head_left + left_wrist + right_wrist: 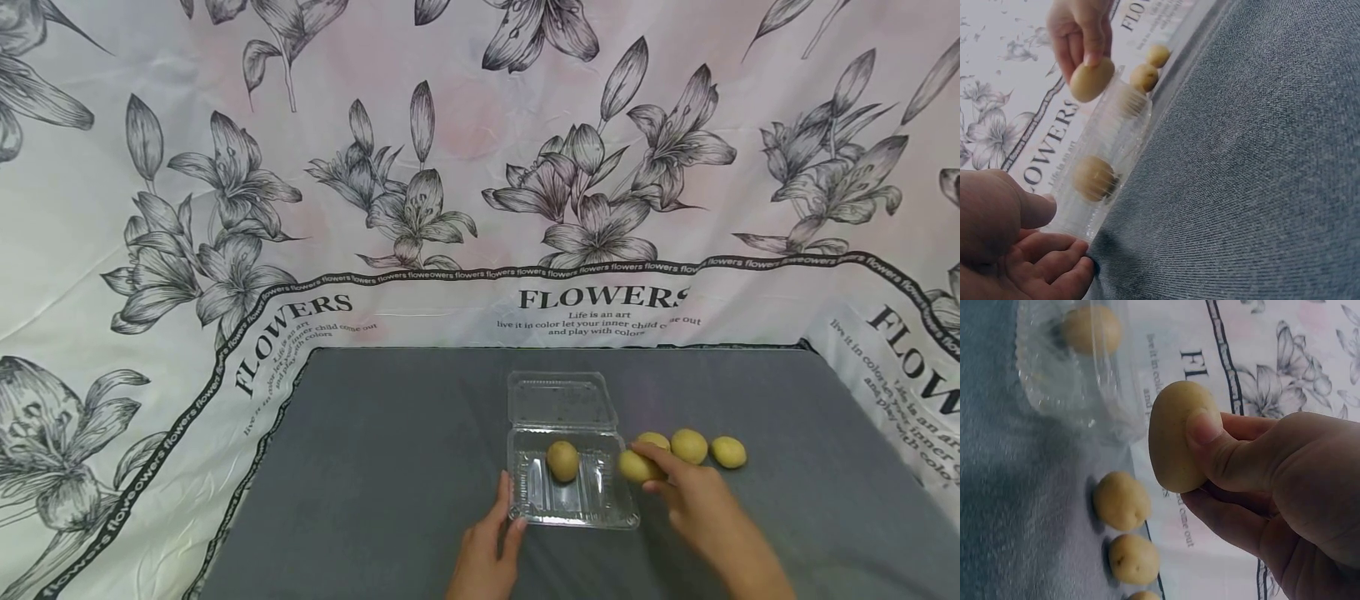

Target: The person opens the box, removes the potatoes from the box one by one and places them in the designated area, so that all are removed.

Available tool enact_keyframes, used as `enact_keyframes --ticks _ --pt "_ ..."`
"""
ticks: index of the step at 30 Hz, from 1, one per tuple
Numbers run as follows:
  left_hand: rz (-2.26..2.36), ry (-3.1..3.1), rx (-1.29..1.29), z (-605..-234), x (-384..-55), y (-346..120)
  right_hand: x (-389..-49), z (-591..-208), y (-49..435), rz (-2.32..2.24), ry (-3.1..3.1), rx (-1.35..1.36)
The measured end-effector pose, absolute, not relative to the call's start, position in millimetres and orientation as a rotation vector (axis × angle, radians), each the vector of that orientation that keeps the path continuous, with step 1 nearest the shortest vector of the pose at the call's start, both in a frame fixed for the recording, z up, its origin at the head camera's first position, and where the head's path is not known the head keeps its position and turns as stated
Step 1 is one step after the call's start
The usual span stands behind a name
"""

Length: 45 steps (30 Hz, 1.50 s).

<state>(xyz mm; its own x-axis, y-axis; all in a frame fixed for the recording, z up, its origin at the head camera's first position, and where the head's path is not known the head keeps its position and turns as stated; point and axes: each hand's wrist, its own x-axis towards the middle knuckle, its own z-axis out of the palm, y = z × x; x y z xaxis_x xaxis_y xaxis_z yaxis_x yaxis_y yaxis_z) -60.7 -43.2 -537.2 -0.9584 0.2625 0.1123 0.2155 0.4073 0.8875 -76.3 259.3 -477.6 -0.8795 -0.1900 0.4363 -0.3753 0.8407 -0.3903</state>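
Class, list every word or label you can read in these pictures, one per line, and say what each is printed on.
"FLOWERS" – large black capitals on the floral cloth, repeated in several places.
"Life is an art" – small line under that heading.
"live it in color let your inner child come out" – next line, partly creased.
"and play with colors" – last line.
"flowers" – repeated along the cloth's black border band.
The clear plastic box and the potatoes show no readable text.

Box (570, 492) on table (390, 467), lid behind. One potato (562, 460) in box. Three potatoes (688, 446) right of box. My right hand (693, 500) holds potato (637, 467) beside box.
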Motion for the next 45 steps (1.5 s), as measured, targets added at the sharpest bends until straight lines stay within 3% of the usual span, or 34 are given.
enact_keyframes --ticks 45 --pt "1.589 2.555 0.343 -534 -62 -41 -62 -499 299 0.753 -2.838 0.199"
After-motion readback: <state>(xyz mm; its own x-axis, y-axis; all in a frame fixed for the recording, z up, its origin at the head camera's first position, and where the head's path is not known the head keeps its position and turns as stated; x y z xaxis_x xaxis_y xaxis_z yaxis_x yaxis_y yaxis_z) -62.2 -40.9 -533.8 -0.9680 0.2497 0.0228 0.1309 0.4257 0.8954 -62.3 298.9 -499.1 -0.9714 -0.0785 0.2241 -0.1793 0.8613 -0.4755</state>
